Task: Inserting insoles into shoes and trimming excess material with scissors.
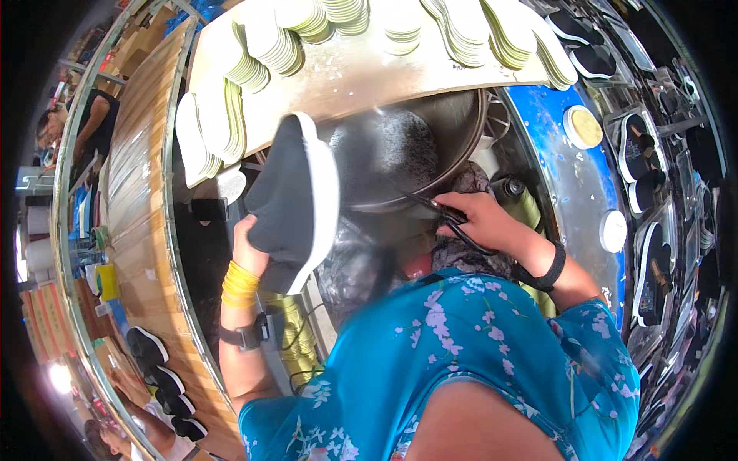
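Note:
My left hand (247,247) is closed on a black shoe (286,196) with a white sole, held up on edge over my lap. Part of my fingers is hidden behind the shoe. My right hand (484,220) grips a pair of black-handled scissors (470,236), the thin end aimed left. The scissors are apart from the shoe. Just past both hands sits a large round metal basin (461,115) with a dark, speckled inside.
A pale board (338,77) beyond the basin bears several stacks of insoles (453,34). On the right are a blue table (550,146) with round lids and racks of black shoes (652,265). A wooden bench (142,192) with shoes runs along the left; other people are beyond it.

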`<control>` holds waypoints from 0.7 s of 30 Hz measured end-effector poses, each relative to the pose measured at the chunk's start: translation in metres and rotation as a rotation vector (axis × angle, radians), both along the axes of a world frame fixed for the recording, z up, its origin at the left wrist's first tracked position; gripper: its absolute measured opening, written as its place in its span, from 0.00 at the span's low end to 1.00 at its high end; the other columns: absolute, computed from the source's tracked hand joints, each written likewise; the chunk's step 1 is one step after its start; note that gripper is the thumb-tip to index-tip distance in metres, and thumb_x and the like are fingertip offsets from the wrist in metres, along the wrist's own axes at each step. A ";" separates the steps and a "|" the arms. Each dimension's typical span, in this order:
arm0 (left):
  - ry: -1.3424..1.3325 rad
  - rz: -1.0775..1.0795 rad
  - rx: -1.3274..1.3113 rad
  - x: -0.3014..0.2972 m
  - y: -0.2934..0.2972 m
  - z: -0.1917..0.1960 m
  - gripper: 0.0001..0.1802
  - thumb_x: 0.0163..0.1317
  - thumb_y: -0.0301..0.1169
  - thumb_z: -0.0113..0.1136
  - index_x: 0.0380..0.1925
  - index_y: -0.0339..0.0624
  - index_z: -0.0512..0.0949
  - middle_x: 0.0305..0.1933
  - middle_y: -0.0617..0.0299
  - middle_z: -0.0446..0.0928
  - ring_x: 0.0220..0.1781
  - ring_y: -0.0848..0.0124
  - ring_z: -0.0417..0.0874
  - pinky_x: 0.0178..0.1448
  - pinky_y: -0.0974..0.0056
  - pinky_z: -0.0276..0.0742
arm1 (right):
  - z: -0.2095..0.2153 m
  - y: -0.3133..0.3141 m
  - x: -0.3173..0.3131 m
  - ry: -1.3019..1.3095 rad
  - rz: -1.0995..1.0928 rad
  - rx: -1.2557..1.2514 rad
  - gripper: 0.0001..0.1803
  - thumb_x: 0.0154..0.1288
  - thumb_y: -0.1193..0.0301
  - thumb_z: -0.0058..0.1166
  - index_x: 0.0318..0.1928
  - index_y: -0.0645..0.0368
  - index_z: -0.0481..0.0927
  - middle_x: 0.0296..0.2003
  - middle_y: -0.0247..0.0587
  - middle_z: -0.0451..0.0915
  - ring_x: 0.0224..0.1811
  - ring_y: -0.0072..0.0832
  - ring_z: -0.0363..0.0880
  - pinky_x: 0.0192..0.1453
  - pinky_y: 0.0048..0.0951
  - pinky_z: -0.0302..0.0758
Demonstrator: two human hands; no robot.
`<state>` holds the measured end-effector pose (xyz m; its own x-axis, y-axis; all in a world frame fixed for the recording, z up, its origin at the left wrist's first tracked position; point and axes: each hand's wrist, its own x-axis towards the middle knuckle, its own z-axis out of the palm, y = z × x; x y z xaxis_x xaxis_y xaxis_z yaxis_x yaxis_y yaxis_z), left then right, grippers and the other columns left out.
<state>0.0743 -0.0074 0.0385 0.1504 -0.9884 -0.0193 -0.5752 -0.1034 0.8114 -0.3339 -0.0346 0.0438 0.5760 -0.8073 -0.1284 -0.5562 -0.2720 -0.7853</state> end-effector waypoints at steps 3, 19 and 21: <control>0.416 -0.163 0.272 0.008 -0.005 0.004 0.14 0.61 0.30 0.50 0.45 0.36 0.72 0.44 0.56 0.76 0.48 0.61 0.76 0.52 0.58 0.72 | 0.017 -0.001 0.022 -0.050 0.024 -0.092 0.30 0.48 0.58 0.62 0.52 0.54 0.72 0.43 0.45 0.77 0.45 0.44 0.76 0.47 0.38 0.72; 1.861 0.101 0.084 -0.052 0.034 -0.025 0.22 0.65 0.45 0.43 0.52 0.44 0.70 0.50 0.59 0.75 0.50 0.64 0.74 0.54 0.61 0.70 | 0.010 0.009 0.081 0.096 0.089 -0.490 0.29 0.46 0.57 0.63 0.50 0.52 0.73 0.28 0.41 0.74 0.28 0.42 0.76 0.29 0.38 0.72; 1.860 -0.106 0.051 -0.043 0.023 -0.040 0.22 0.65 0.45 0.43 0.52 0.44 0.70 0.53 0.60 0.73 0.54 0.65 0.71 0.59 0.60 0.67 | -0.001 0.008 0.077 0.028 0.089 -0.458 0.29 0.46 0.57 0.63 0.49 0.52 0.73 0.28 0.42 0.74 0.29 0.42 0.76 0.29 0.39 0.72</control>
